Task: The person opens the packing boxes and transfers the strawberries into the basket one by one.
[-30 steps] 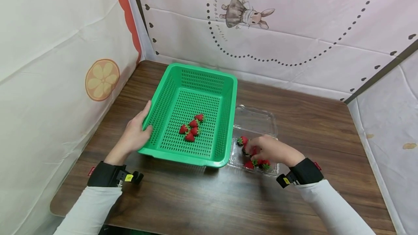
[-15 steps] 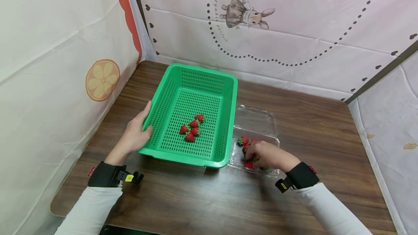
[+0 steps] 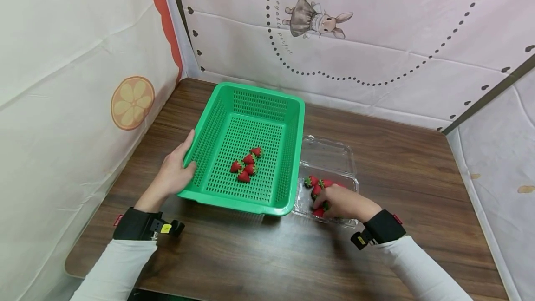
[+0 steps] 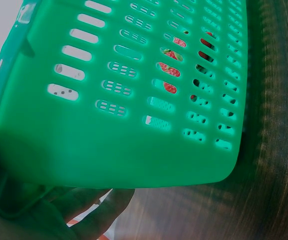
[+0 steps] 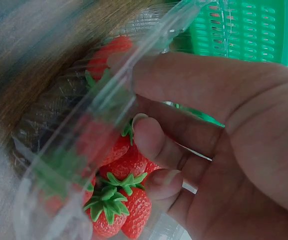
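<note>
A green basket, with slotted walls, holds several strawberries on its floor. My left hand grips its left rim, thumb on the inner side; in the left wrist view the fingers show below the basket wall. My right hand reaches down into a clear plastic box of strawberries. In the right wrist view its thumb touches a strawberry at the box's end, and the other fingers bend over more strawberries. I cannot tell whether the touched strawberry is pinched.
The clear box's open lid lies flat behind it, beside the basket's right wall. All stands on a dark wood table. Printed cloth walls rise behind and at both sides of the table.
My right hand has shifted slightly back and lower inside the clear box, uncovering strawberries at its rear. My left hand and the basket have stayed in place.
</note>
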Motion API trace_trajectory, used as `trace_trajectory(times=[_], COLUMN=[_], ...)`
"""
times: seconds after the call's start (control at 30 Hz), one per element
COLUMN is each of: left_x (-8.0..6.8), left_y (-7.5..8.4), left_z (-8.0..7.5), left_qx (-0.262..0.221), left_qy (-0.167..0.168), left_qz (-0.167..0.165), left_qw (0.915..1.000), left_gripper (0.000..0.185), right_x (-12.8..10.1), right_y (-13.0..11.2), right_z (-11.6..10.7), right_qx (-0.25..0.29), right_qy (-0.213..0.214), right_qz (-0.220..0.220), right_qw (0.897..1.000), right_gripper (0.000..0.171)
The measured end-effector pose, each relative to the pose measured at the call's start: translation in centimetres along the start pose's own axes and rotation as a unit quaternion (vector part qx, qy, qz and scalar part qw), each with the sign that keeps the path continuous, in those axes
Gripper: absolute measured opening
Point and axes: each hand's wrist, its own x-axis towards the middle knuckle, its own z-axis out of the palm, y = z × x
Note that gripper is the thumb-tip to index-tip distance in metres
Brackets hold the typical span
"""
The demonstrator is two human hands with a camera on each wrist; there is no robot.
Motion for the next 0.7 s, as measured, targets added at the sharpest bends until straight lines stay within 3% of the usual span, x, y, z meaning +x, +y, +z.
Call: trace_trajectory(times=[0.23,0.7], left_x=[0.0,0.0], left_y=[-0.1,0.0], left_z=[0.0,0.0], left_qx=[-0.003,-0.005], left_qy=[-0.001,-0.005], left_qz=[0.003,0.000], left_qw=[1.0000,1.0000], left_gripper=[0.083,0.083], right_x=[0.2,0.2], right_y=[0.0,-0.3], right_z=[-0.1,-1.1], right_qx=[0.004,0.018], right_qy=[-0.005,0.016], right_qz=[0.012,-0.016], right_qw=[1.000,1.000], right_gripper=[0.025,0.023])
